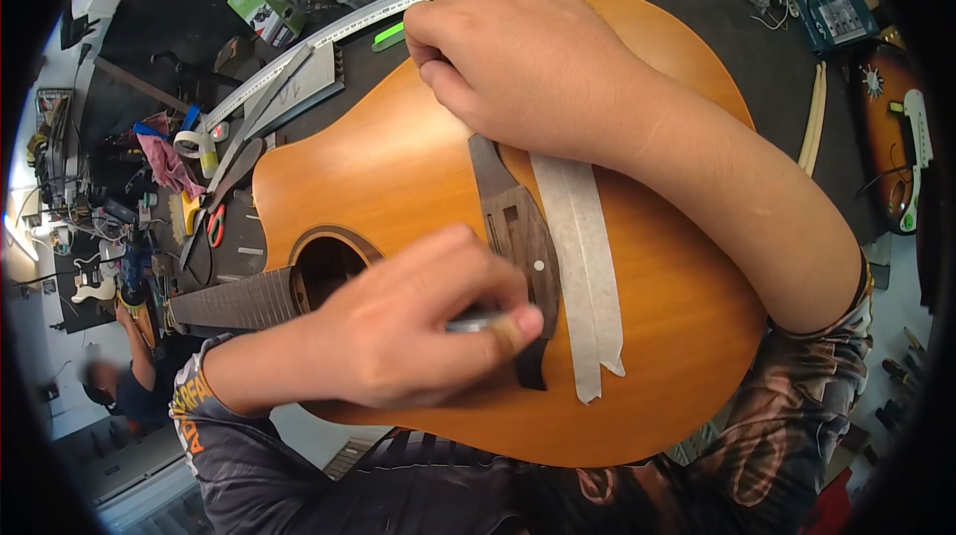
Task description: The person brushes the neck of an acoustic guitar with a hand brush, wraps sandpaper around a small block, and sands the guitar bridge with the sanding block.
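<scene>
An acoustic guitar point(677, 316) with an orange-brown top lies flat before me, its neck to the left. My left hand point(418, 326) is closed around a small silvery tool point(473, 322), mostly hidden by the fingers, over the lower part of the dark wooden bridge point(525, 236). The bridge has a slot and a white dot. Beside it, pale masking tape point(586, 286) runs along the top. My right hand point(518, 67) rests with curled fingers on the guitar's far side, beyond the bridge's upper end; whether it holds anything is hidden.
A long metal ruler point(418, 2) curves behind the guitar on the dark bench. Red-handled pliers point(216, 224), a tape roll point(189, 144) and a green box point(261, 3) lie left. Another guitar body point(889, 127) stands at right. Another person point(139, 376) works at far left.
</scene>
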### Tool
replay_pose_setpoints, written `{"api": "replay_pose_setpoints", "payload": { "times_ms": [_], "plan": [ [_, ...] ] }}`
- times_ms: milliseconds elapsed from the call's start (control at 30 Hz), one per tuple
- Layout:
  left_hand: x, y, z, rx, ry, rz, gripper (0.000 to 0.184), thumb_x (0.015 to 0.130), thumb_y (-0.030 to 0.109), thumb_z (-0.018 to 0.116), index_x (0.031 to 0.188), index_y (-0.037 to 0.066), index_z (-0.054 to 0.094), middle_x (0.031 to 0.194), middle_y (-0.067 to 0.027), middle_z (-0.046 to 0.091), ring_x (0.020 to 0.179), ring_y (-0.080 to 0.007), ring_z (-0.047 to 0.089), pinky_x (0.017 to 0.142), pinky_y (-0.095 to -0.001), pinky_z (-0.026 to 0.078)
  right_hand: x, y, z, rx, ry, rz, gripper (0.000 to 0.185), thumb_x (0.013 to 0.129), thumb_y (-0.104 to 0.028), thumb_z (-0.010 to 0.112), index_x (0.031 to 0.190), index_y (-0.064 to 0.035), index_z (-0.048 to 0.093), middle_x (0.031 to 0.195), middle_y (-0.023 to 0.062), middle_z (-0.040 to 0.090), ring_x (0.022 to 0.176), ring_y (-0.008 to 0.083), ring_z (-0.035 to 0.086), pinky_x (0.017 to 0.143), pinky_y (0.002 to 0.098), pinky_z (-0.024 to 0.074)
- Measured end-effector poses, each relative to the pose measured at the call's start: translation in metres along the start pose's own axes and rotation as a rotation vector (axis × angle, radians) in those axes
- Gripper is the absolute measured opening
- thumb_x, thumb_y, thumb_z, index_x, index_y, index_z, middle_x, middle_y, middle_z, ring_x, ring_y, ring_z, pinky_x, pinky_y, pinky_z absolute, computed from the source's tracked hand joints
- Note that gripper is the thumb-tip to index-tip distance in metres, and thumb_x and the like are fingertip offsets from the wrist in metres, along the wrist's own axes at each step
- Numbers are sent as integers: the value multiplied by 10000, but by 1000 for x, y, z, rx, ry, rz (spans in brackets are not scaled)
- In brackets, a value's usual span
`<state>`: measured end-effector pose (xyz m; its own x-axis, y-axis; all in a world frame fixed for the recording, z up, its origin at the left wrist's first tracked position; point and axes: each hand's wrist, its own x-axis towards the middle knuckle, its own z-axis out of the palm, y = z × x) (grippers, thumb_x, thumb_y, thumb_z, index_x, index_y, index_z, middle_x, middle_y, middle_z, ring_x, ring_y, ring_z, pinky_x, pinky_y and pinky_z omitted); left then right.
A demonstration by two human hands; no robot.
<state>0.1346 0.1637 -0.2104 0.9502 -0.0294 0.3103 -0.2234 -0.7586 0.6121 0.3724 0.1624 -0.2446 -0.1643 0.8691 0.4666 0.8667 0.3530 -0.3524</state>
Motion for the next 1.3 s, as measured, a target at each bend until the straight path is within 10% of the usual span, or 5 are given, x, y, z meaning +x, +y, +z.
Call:
{"api": "replay_pose_setpoints", "payload": {
  "times_ms": [900,1300],
  "plan": [
    [-1,7,4,-17,-13,-12,196,910,-57,839,1088,19,803,1042,-131,755,835,-261,701,689,-381,557,0,-1,1,11,15,6,175,971,-134,649,1008,-16,774,943,196,815,900,422,804,831,556,638],
    [-10,-20,-13,-132,320,-243,227,904,-73,846,1114,-12,784,1128,-156,771,959,-235,757,814,-357,598,4,-6,-8,41,-68,86,184,1000,-172,637,1014,-54,777,985,164,825,962,388,794,881,543,621]
  ]
}}
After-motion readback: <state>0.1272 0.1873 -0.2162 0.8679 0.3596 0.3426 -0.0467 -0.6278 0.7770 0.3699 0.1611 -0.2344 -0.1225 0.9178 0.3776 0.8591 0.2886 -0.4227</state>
